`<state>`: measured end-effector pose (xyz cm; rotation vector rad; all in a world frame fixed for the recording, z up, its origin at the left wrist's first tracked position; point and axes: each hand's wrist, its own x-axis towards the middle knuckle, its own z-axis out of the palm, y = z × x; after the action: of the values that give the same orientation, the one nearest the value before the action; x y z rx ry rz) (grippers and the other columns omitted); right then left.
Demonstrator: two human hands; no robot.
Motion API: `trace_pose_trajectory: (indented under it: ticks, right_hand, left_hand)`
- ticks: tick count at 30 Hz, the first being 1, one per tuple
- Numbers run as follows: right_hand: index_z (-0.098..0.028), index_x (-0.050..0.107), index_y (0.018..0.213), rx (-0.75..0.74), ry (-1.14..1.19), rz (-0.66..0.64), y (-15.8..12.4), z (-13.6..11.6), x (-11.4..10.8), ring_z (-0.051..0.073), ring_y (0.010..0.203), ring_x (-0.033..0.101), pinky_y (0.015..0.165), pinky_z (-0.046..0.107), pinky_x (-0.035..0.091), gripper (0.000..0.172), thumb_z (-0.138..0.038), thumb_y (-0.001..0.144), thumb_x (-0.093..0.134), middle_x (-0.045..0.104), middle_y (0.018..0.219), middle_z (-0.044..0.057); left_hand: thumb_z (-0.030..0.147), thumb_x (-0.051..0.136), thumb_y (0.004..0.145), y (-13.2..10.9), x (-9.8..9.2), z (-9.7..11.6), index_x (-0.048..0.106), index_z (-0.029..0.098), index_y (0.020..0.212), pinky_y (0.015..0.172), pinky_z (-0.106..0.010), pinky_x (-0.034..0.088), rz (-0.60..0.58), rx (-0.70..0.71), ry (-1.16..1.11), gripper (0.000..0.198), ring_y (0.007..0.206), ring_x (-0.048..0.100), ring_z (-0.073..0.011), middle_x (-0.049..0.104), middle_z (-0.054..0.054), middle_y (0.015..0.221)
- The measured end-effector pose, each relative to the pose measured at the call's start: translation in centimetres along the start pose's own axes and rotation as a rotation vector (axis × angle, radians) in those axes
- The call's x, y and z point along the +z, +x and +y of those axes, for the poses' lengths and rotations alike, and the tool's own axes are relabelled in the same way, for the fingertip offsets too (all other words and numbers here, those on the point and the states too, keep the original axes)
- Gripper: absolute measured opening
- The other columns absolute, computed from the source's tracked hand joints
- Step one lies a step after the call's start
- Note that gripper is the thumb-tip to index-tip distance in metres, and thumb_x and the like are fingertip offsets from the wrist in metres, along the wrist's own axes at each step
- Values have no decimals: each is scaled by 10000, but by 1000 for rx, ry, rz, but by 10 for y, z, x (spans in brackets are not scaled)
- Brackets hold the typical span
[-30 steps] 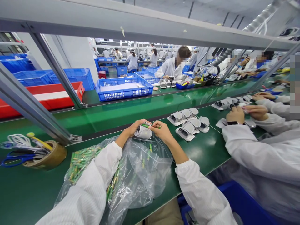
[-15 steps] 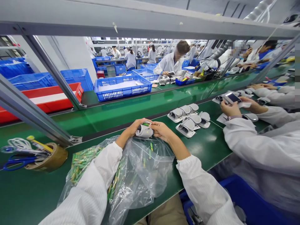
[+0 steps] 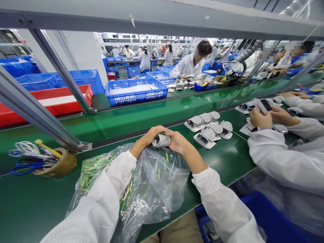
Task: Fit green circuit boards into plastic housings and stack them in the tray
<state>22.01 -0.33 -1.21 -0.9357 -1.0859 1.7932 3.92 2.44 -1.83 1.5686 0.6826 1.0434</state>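
Observation:
Between my two hands is a wrist blood pressure monitor (image 3: pixel 161 141) with a light grey curled cuff, held above the clear plastic bag (image 3: pixel 162 194). My left hand (image 3: pixel 152 134) curls around its far left side. My right hand (image 3: pixel 178 142) grips the right side, with thumb and fingers together near the top edge. A bit of green shows at the top of the monitor, partly covered by my fingers. Loose green batteries (image 3: pixel 92 172) fill the left part of the bag, and a few lie under the plastic in front of me.
More grey-cuffed monitors (image 3: pixel 209 130) stand in rows to the right. A co-worker's hands (image 3: pixel 263 116) hold another device. At left is a tape-roll holder (image 3: pixel 59 167) with scissors and tools. Beyond the green belt (image 3: pixel 141 114) are a blue basket (image 3: pixel 136 96) and a slanted metal post (image 3: pixel 60 71).
The view has shifted slightly, so the scene sits farther right. My hands stay on the monitor, my fingers now closer together over its top. The co-worker's device has turned.

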Motion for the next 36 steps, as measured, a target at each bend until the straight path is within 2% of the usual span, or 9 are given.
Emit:
trace_pose_trajectory:
  ticks: [6,11,13,16,19,22,25,31,36]
  right_hand:
    - [-220,690,1104,44,21,-31,-1,-1,0,233,763,679,719,376,571,408,-265,699,708,732,918,58]
    - [-235,652,1051,-15,91,82,1,8,1,237,764,675,718,377,570,433,-205,621,694,718,878,36]
    - [-238,642,1033,-30,86,114,0,10,1,234,765,670,711,369,568,397,-230,645,726,718,882,37]
    - [-241,615,928,-173,-206,282,-4,10,-2,200,681,592,645,326,510,265,-391,775,771,650,762,7]
    - [-230,660,916,-504,-659,459,-11,6,-7,194,679,579,685,331,495,266,-492,936,704,637,730,1]
    - [-218,755,1012,-779,-914,370,-15,1,-17,226,803,672,782,364,537,227,-392,1032,611,737,886,60]
    - [-240,804,1064,-923,-1017,198,-13,-1,-28,245,927,728,838,383,577,218,-305,1066,596,768,1025,91]
    - [-258,829,1051,-960,-1060,79,-8,-1,-44,254,949,767,884,403,615,168,-284,1069,665,800,1038,87]
    - [-252,829,1028,-956,-1039,-16,-9,-7,-48,226,872,732,804,364,594,149,-304,1064,694,777,966,68]
  left_hand:
    - [626,741,904,-2,-1,1,869,143,1032,1028,-417,511,-24,-3,4,516,1074,722,-310,823,-146,1113]
    - [647,753,891,-1,0,2,867,139,1079,1042,-421,510,-35,-45,-57,554,1132,726,-329,827,-161,1186]
    - [672,759,881,0,1,2,865,129,1084,1037,-419,513,-13,-60,-81,589,1124,728,-331,828,-165,1189]
    - [717,752,873,0,1,2,856,115,1078,1030,-409,509,71,-80,-93,644,1091,728,-322,833,-153,1125]
    - [747,747,868,0,2,2,852,120,1068,1046,-405,504,99,-79,-87,666,1101,728,-320,835,-142,1115]
    - [773,746,858,1,3,1,849,125,1063,1039,-406,509,117,-77,-107,687,1074,733,-311,837,-138,1113]
    - [789,733,864,1,2,1,851,120,1074,1054,-415,506,119,-74,-118,711,1082,736,-315,838,-142,1108]
    - [774,761,856,0,1,4,873,123,1055,1073,-410,497,37,-49,-56,690,1098,739,-314,847,-142,1114]
    - [779,770,825,-1,-3,1,872,104,1045,872,-361,524,-21,-173,-126,717,867,740,-263,844,-136,967]
